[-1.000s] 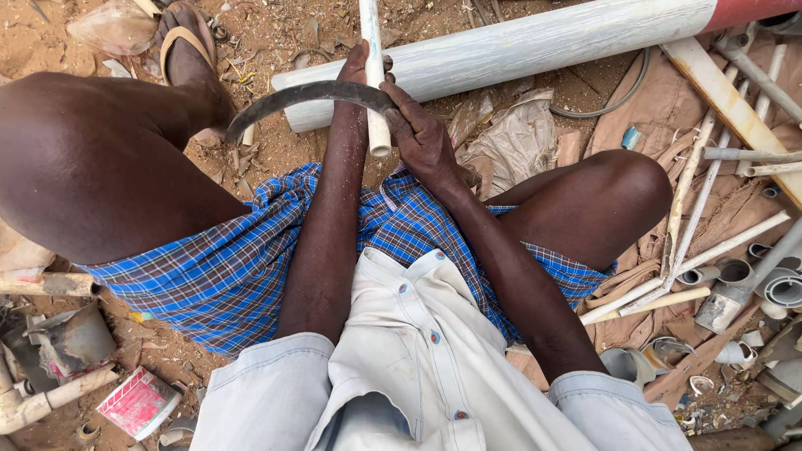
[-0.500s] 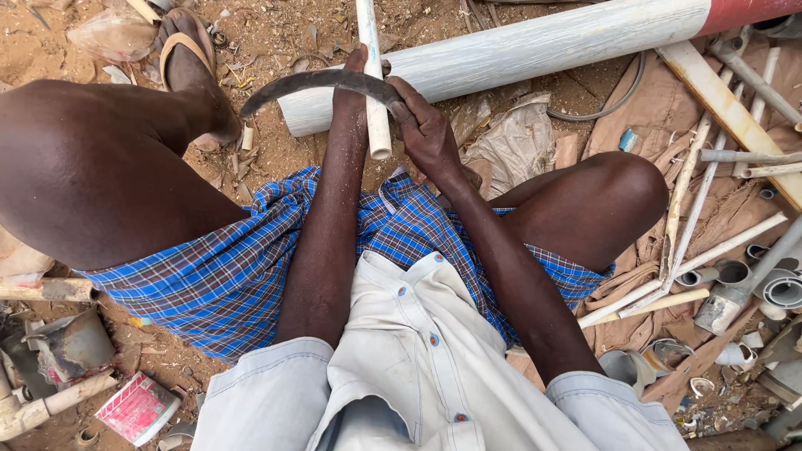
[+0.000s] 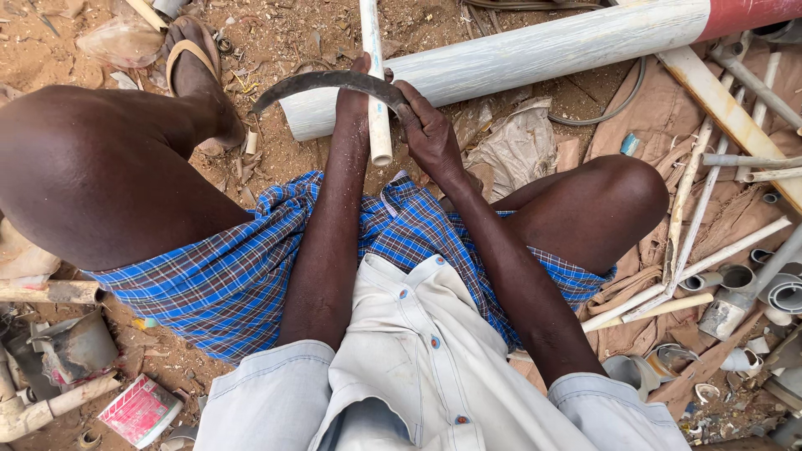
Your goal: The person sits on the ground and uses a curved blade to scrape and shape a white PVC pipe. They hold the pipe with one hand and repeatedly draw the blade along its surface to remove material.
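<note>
I sit on the ground with my knees apart. My left hand grips a thin white plastic pipe that runs away from me, its cut end pointing toward my lap. My right hand holds the handle end of a dark curved blade, shaped like a sickle. The blade lies across the thin pipe, its tip out to the left. White shavings speckle my left forearm.
A thick white pipe with a red end lies across the dirt just beyond my hands. Several thin pipes and fittings pile at the right. A sandalled foot rests upper left. A red-and-white can and pipe scraps sit lower left.
The curved blade has slid a little farther away along the thin pipe, with both hands moving with it. My legs have stayed put.
</note>
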